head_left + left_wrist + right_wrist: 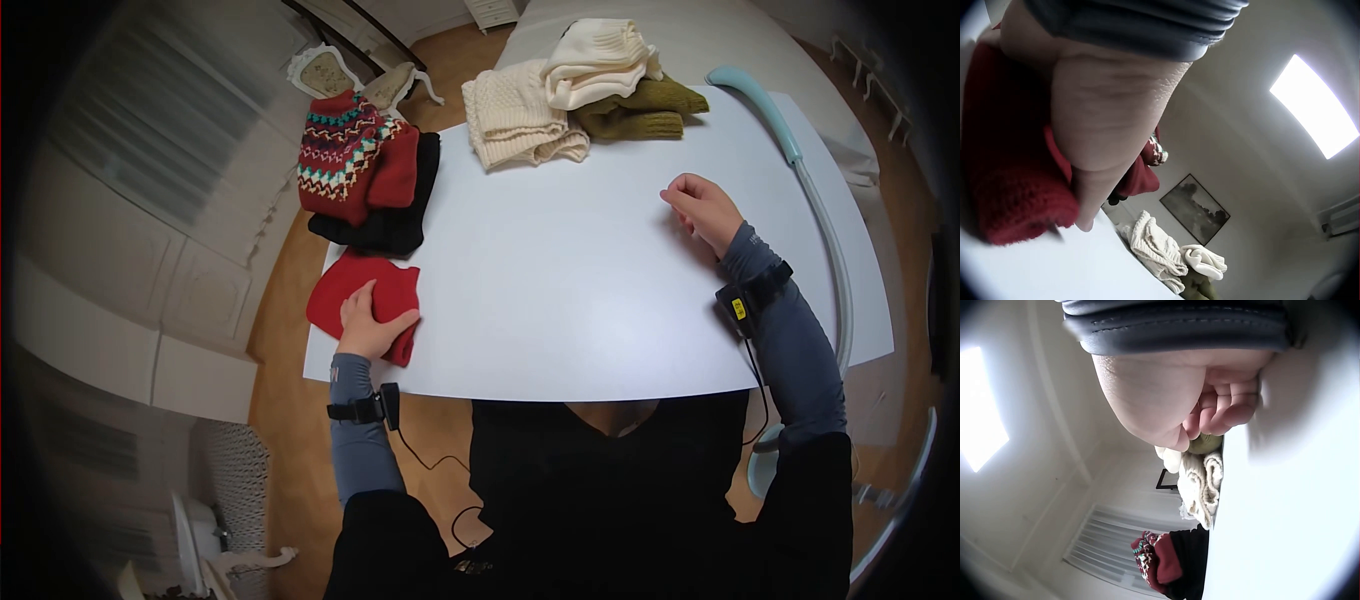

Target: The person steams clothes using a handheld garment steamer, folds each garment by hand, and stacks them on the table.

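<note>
My left hand (368,325) rests on a folded red knit garment (398,288) at the table's left front corner. Its fingers lie spread over the top, with the thumb towards the right edge. In the left wrist view, the thumb runs down beside the thick rolled fold of the red knit (1019,200); the fingertips are hidden there. Over the right side of the table, my right hand (703,212) holds nothing. The right wrist view shows its fingers (1225,415) loosely curled close to the white tabletop.
Behind the red knit, a patterned red sweater (340,150) lies on a folded black garment (385,228). At the back, a cream cable knit (515,115), a white knit (600,65) and an olive knit (645,112) are piled. A pale blue curved tube (825,215) borders the white table (560,290) at right.
</note>
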Tool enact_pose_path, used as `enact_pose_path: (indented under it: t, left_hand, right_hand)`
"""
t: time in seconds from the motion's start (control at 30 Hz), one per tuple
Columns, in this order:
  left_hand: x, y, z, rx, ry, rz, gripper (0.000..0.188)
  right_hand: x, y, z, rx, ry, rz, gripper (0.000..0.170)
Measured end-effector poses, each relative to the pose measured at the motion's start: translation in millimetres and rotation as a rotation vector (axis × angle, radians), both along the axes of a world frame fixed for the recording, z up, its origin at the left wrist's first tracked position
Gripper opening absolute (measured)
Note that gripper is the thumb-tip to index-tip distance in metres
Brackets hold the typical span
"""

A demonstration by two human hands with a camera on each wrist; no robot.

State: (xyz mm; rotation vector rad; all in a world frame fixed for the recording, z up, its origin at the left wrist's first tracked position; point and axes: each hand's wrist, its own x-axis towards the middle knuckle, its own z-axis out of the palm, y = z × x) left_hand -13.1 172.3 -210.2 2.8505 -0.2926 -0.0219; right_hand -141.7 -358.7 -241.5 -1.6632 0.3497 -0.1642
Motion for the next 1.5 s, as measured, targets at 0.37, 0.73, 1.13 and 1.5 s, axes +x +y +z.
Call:
enact_pose_path:
  t: [0.37, 0.73, 1.13, 1.5]
  left_hand:
    - [-84, -48, 36, -0.071, 0.084, -0.235, 0.057]
    - [-63, -178, 40, -0.282, 0.395, -0.958, 0.019]
    - [-5, -257, 19, -0.806, 0.560, -0.961, 0.019]
    - [44, -212, -23, -0.960, 0.532, -0.667, 0.016]
  right_hand:
    - [-4, 8, 10, 0.020, 0.028, 0.005, 0.017]
    - [-6, 4, 8, -0.036, -0.039, 0.247, 0.017]
    - [-12, -14, 0, -0.906, -0.404, 0.406, 0.037]
    - [-7, -18, 8, -0.618, -0.470, 0.042, 0.025]
